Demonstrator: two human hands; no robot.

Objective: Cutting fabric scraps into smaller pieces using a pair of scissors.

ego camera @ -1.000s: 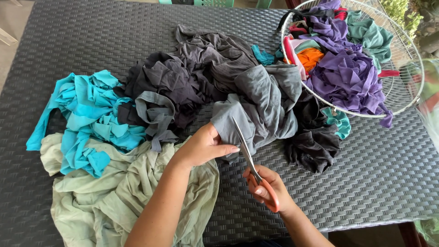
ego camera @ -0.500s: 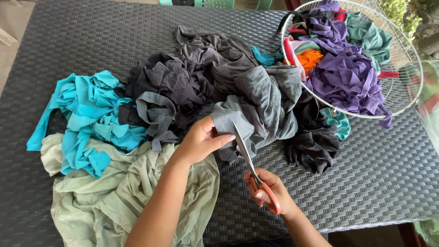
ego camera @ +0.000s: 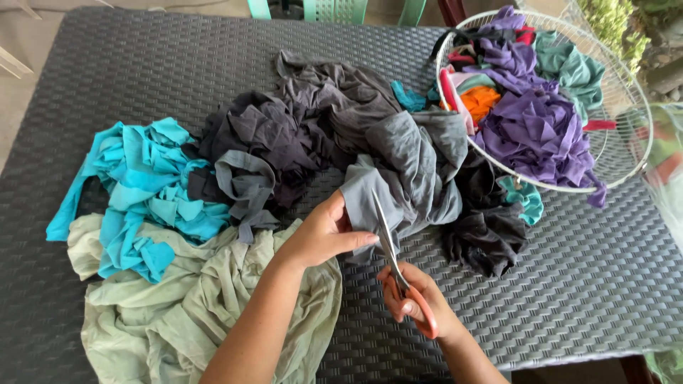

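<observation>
Left hand (ego camera: pixel 324 235): pinches the near edge of the grey cloth (ego camera: pixel 398 178), holding it taut on the table (ego camera: pixel 569 284).
Right hand (ego camera: pixel 416 302): fingers closed through the orange handles of the scissors (ego camera: pixel 390 242).
Blades: slightly parted, long axis pointing away from the body, against the cloth edge just right of the left fingertips.
Cloth: lies beyond both hands; left hand nearer.

Cloth pile (ego camera: pixel 299 142) mid table (ego camera: pixel 583 284); basket (ego camera: pixel 626 92) far right.

Soft, even daylight (faint shadows), sharp centre, edges slightly warped.
</observation>
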